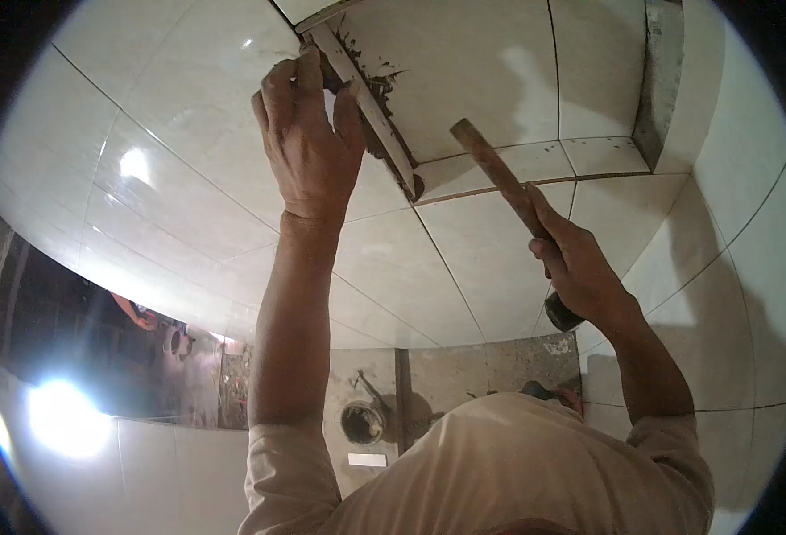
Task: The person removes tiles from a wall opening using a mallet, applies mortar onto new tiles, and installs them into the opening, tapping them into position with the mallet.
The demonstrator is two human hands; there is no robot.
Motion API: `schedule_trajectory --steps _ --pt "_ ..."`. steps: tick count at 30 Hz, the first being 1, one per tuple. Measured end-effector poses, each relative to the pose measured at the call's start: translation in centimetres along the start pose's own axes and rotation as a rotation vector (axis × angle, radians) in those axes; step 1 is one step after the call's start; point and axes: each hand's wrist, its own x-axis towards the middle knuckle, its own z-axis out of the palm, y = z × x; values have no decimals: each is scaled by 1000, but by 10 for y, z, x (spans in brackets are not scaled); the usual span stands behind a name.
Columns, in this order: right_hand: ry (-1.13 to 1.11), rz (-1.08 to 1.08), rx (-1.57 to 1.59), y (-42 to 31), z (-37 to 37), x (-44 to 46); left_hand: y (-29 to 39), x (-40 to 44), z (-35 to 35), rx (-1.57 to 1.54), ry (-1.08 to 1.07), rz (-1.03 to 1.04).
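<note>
My left hand is raised at the upper middle, its fingers bent against a narrow tile strip on the left edge of a tiled wall recess. Dark wet mortar is smeared along that strip and onto the recess's back tile. Right of it, my right hand is wrapped round a long tool with a flat, dirty upper part. A dark rounded end shows below the fist. The tool's tip is apart from the strip, in front of the recess.
Glossy tiled walls surround the recess. On the floor below stand a bucket with something in it and a small white piece. A bright lamp shines at lower left, near a dark opening.
</note>
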Motion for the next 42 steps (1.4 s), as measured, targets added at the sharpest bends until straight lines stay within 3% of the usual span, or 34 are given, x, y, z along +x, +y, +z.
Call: schedule_trajectory --steps 3,7,10,15,17,19,21,22,25,27,29,31,33,35,37,38,40,42 --pt "132 -171 -116 14 12 15 -6 5 5 -57 12 -24" --pt "133 -144 -170 14 20 33 -15 1 18 23 49 110" --pt "-56 2 -191 3 16 42 -19 4 21 67 111 153" --pt "-30 -33 -148 6 17 50 -11 5 25 31 158 136" --pt "11 -97 -151 16 27 54 -1 5 22 -73 191 29" --pt "54 -166 -155 11 25 55 -4 8 24 -57 212 103" --pt "-227 120 -139 -12 8 52 -7 10 28 -109 276 130" --pt "-232 120 -140 -8 9 52 -8 11 28 -106 274 126" --pt "44 76 -82 11 22 48 -7 12 24 -112 293 188" --pt "-106 -29 -100 11 34 43 -7 14 22 -25 239 176" --pt "-166 37 -11 13 29 41 -14 17 25 -60 287 257" --pt "62 -171 -119 17 25 46 -16 17 27 -87 338 336" --pt "8 267 46 0 25 42 -14 14 30 -126 339 277" --pt "-79 -105 25 18 46 36 -17 14 34 -159 343 244" --pt "-78 -123 56 17 39 38 -14 20 31 -177 359 238" --pt "52 -94 15 18 37 38 -13 17 25 -102 300 219" --pt "-16 -112 -15 22 49 39 -12 14 23 -31 233 196" --pt "-47 -121 -30 27 55 38 -16 16 31 -160 309 227"
